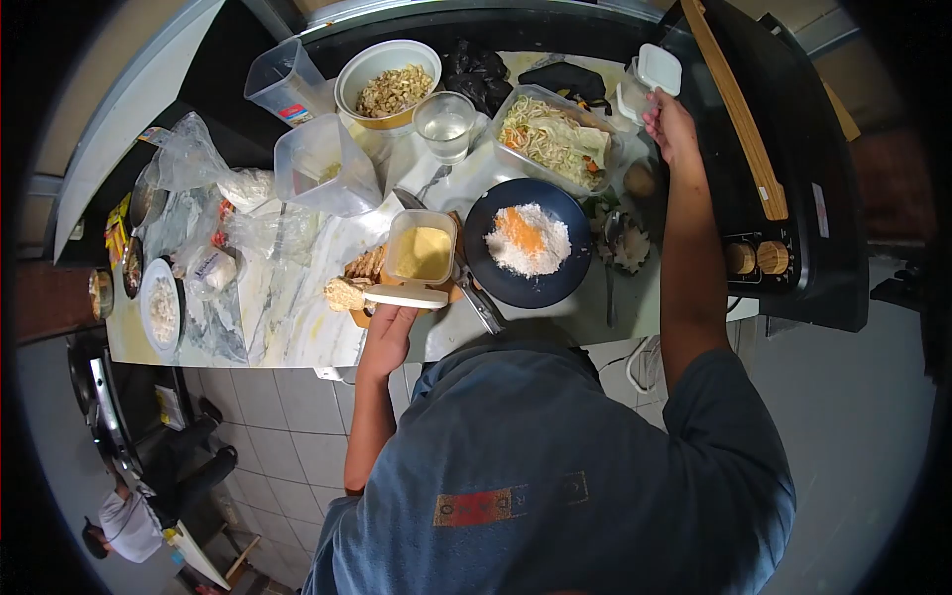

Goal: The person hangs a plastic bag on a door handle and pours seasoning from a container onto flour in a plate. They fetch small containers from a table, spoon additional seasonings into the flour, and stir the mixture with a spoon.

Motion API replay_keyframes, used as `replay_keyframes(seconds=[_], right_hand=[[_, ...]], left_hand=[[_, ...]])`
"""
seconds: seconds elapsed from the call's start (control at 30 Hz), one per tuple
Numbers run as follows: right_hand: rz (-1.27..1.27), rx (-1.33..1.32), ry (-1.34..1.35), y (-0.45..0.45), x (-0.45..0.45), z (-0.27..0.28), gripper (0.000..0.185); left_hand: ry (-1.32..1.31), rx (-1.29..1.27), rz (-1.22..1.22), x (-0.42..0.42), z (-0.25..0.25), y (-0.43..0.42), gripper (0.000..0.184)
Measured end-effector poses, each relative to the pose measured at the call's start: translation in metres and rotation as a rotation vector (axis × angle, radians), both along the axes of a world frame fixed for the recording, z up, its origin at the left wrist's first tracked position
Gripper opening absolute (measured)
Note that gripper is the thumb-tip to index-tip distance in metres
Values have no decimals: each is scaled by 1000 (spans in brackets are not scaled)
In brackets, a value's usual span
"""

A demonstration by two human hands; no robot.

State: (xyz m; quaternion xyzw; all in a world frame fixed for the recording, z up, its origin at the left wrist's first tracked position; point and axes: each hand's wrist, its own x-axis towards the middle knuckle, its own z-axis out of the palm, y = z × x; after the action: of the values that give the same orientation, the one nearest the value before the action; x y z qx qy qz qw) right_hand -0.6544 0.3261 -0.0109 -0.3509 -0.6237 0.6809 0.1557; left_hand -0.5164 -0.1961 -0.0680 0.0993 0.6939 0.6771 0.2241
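My left hand point(390, 342) is at the table's front edge, its fingers closed under the pale lid point(407, 297) of a square tub of yellow powder point(422, 248). I cannot tell whether that lid is hinged to the tub. My right hand point(671, 127) reaches to the back right, its fingers round the lower part of a small clear container with a white lid point(658, 69). Between my arms sits a dark plate point(531, 288), with white flour point(545, 248) and an orange powder point(521, 230) heaped on it. Pieces of brown food point(347, 294) lie beside the tub.
Behind the plate stand a tub of noodles point(548, 139), a glass of clear liquid point(445, 129) and a bowl of chopped food point(390, 89). Plastic bags point(198, 159) and a plate of white food point(161, 305) occupy the left. A black stove point(764, 159) borders the right; another person point(129, 526) is lower left.
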Motion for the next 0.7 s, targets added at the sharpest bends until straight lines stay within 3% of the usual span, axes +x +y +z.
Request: replay_keyframes(seconds=[0.23,0.43,0.7], right_hand=[[90,26,-121,1,15,-9,27],[13,150,-132,-24,33,1,36],[-8,227,66,-71,116,-7,22]], left_hand=[[-36,57,10,7,18,-1,27],[2,69,24,18,31,-1,27],[-27,114,-28,9,23,-9,27]])
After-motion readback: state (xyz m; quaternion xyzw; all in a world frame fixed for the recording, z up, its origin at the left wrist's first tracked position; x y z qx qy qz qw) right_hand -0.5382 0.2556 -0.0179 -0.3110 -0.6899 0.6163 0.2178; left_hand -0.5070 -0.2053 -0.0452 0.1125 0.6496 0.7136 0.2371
